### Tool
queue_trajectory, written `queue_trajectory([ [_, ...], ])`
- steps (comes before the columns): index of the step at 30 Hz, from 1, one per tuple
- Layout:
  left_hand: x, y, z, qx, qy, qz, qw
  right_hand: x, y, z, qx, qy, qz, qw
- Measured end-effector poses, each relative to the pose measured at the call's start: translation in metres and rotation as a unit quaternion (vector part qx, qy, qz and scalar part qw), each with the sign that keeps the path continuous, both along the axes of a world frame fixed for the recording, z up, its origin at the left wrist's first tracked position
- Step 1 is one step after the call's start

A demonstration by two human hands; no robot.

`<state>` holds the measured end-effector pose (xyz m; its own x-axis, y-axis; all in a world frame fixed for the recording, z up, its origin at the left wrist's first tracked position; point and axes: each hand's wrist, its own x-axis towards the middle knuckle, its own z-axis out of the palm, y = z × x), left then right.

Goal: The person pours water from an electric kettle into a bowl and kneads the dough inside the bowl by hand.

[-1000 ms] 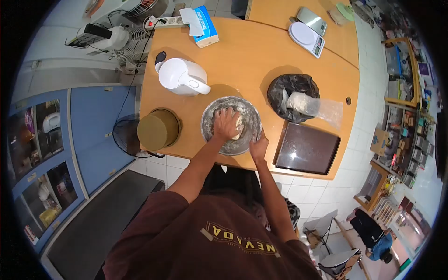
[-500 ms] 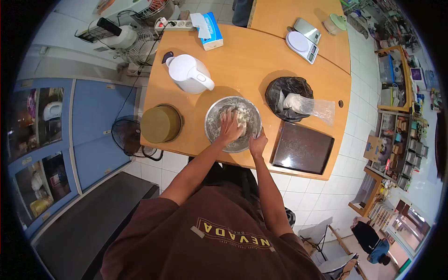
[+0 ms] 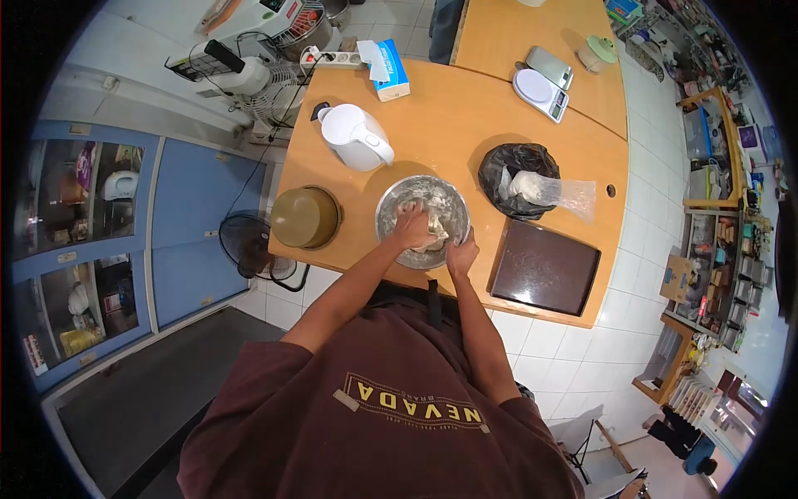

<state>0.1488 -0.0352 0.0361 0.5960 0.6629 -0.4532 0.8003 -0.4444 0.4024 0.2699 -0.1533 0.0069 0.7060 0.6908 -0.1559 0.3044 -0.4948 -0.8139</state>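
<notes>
A metal mixing bowl (image 3: pixel 388 241) coated with flour stands near the table's front edge. Inside it lies a rough, pale dough (image 3: pixel 437 226). My left hand (image 3: pixel 411 226) is down in the bowl, its fingers bent into the dough, with the fingertips partly hidden. On the bowl's right side, my right hand (image 3: pixel 461 253) grips the rim, thumb and fingers closed around it.
Left of the bowl are a white electric kettle (image 3: pixel 353 137) and an olive round container (image 3: pixel 301 218). To the right lie a dark baking tray (image 3: pixel 544 268) and a black plastic bag (image 3: pixel 499 170) with a clear bag of white powder (image 3: pixel 528 186). Kitchen scales (image 3: pixel 532 86) sit farther back.
My left hand has shifted within the bowl, its fingers now more bent into the dough. My right hand stays on the rim. The whole view has shifted slightly.
</notes>
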Motion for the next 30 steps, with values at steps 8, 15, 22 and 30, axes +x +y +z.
queue_trajectory([
  [8,-0.012,-0.006,0.013,0.028,0.030,-0.054,0.998,-0.003,-0.005,0.003,-0.002,-0.014,0.004,1.000],
  [15,-0.022,0.013,0.005,-0.100,-0.037,-0.099,0.989,-0.001,-0.004,0.005,0.015,0.007,0.019,1.000],
  [22,-0.033,-0.005,-0.019,0.009,0.038,-0.198,0.979,-0.007,-0.006,0.012,0.010,0.002,0.048,0.999],
  [30,-0.043,-0.020,-0.014,0.066,-0.019,-0.107,0.992,-0.010,-0.005,0.007,-0.001,-0.011,0.048,0.999],
])
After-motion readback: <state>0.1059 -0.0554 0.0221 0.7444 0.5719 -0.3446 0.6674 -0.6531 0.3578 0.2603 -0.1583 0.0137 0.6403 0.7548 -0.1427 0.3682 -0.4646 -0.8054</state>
